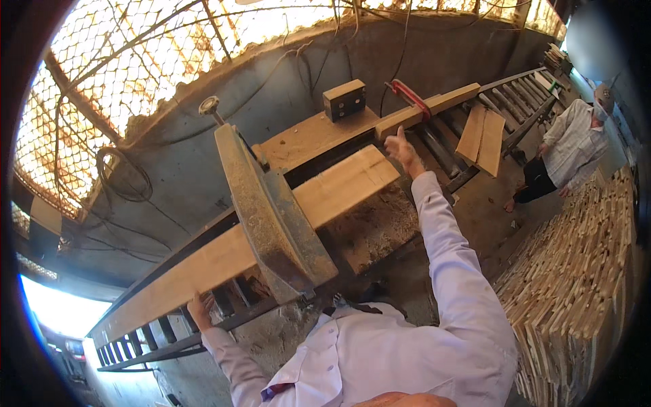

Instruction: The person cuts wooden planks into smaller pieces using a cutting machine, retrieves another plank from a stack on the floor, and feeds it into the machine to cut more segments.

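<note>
A long pale wooden board (pixel 196 271) lies on a roller table and runs under the dusty metal housing (pixel 268 217) of a saw-like machine. Its other stretch (pixel 346 184) comes out on the right side of the housing. At the board's near edge, left of the housing, my left hand (pixel 199 312) touches the wood with its fingers apart. My right arm reaches far out; my right hand (pixel 405 153), fingers spread, is just beyond the board's right end, close to a wooden fence bar (pixel 434 107). A red clamp (pixel 411 99) grips that bar.
A wooden block with a dark plate (pixel 344 100) stands behind the board. Two short planks (pixel 481 139) rest on the right-hand rollers (pixel 437 152). Sawdust (pixel 376 227) covers the machine bed. A tall stack of thin wood strips (pixel 576 278) rises at right; another person (pixel 569 146) is beyond it.
</note>
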The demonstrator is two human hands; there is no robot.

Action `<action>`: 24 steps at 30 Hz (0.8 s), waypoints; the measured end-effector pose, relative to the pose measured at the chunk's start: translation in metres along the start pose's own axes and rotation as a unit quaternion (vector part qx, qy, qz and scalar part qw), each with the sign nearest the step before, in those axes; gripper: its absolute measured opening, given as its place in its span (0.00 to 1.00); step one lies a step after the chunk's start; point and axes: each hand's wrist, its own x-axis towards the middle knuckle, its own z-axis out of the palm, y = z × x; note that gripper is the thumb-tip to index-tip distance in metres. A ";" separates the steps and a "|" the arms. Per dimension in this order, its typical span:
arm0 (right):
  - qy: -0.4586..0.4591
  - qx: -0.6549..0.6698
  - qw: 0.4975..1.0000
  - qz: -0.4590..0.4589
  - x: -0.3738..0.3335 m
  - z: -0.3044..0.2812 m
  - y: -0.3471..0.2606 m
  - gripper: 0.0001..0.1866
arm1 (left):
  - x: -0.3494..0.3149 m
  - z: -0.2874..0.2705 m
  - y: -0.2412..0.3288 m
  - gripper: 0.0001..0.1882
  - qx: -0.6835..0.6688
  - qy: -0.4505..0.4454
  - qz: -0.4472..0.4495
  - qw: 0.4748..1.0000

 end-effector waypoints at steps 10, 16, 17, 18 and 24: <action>0.138 -0.566 0.797 -0.162 -0.064 -0.032 0.096 0.47 | 0.009 0.052 -0.026 0.32 -0.003 -0.011 -0.155 0.988; 0.149 -0.569 0.796 -0.142 -0.066 -0.019 0.083 0.49 | 0.028 0.074 -0.059 0.34 -0.145 0.006 -0.026 0.989; 0.147 -0.569 0.798 -0.134 -0.063 -0.016 0.082 0.49 | 0.029 0.073 -0.063 0.31 -0.153 0.019 -0.047 0.987; 0.158 -0.579 0.789 -0.132 -0.058 -0.012 0.081 0.49 | 0.030 0.072 -0.065 0.28 -0.163 0.033 -0.067 0.984; 0.182 -0.574 0.792 -0.103 -0.040 -0.018 0.080 0.46 | 0.013 0.104 -0.064 0.26 -0.185 -0.013 -0.072 0.980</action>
